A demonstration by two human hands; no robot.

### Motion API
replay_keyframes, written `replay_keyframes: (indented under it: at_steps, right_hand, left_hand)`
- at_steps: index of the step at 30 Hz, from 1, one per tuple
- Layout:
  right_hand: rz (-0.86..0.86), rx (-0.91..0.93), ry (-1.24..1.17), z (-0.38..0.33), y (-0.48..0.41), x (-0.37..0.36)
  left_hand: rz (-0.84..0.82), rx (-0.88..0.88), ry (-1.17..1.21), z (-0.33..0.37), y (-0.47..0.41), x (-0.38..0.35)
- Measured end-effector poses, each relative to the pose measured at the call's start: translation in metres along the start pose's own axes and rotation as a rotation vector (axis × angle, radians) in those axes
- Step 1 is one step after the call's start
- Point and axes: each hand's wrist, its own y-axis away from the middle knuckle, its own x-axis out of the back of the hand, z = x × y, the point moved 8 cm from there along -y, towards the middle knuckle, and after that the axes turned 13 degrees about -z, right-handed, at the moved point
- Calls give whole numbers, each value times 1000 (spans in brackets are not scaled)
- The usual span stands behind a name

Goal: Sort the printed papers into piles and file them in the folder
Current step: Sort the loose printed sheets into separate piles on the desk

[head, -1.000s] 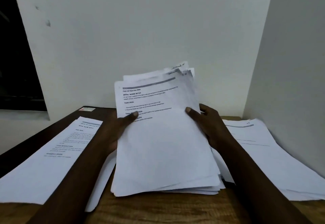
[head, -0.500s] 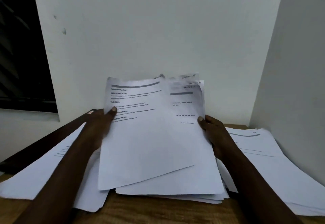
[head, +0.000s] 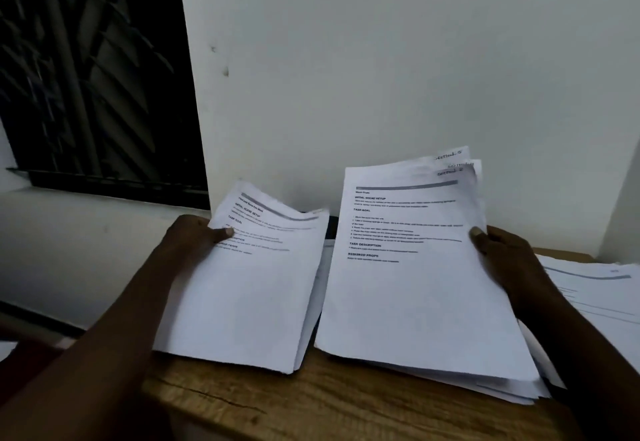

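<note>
Plainly mid-sort, not yet filing. Pinching one printed sheet (head: 249,288) by its left edge with the left hand (head: 194,240), thumb on top over the print, lifted apart to the left of the main stack (head: 415,295). Gripping that stack at its right edge with the right hand (head: 502,253), thumb across the top page, far end tilted up toward the wall, near end resting on the wooden counter (head: 311,402). Beneath the lifted sheet, edges of more paper, seemingly a left pile (head: 320,281); at far right, another pile (head: 595,288) lying flat. No folder in view. Next, probably: check the heading, match it to a pile, lay the sheet down squarely without shoving those under it, then peel off the following page, minding the cling and slide of thin paper.
</note>
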Motion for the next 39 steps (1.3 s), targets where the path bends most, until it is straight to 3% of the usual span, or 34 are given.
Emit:
replay_keyframes:
  at_steps: [11,13,15,16,19,21,27,29,33,39]
  right_hand:
    - [86,33,18,-1,3,11]
    - [66,44,8,-1,3,6]
    - [33,52,-9,0,1,2]
    - [24,52,-19,0,0,0]
    - [14,51,-59,1,0,-2]
    - [19,45,-103,0,1,-3]
    - [-34,47,-190,-2,4,-12]
    - [-83,34,-193,1,4,-18]
    - [-171,-14,-216,3,4,-27]
    - [-124,-11,-151,3,1,-26]
  left_hand:
    - [41,109,-426,-16,-24,-22]
    - [131,102,-542,-5,-18,-27]
    - [173,-39,-425,22,-7,-39]
    - [119,-131,-249,38,0,-49]
    - [-255,-225,262,85,28,-105]
    - [-398,-217,345,106,40,-136]
    - [-616,-195,485,113,54,-186]
    - [-602,-210,533,112,55,-190]
    - [-422,-242,544,106,44,-179]
    - [-297,-176,434,90,26,-157]
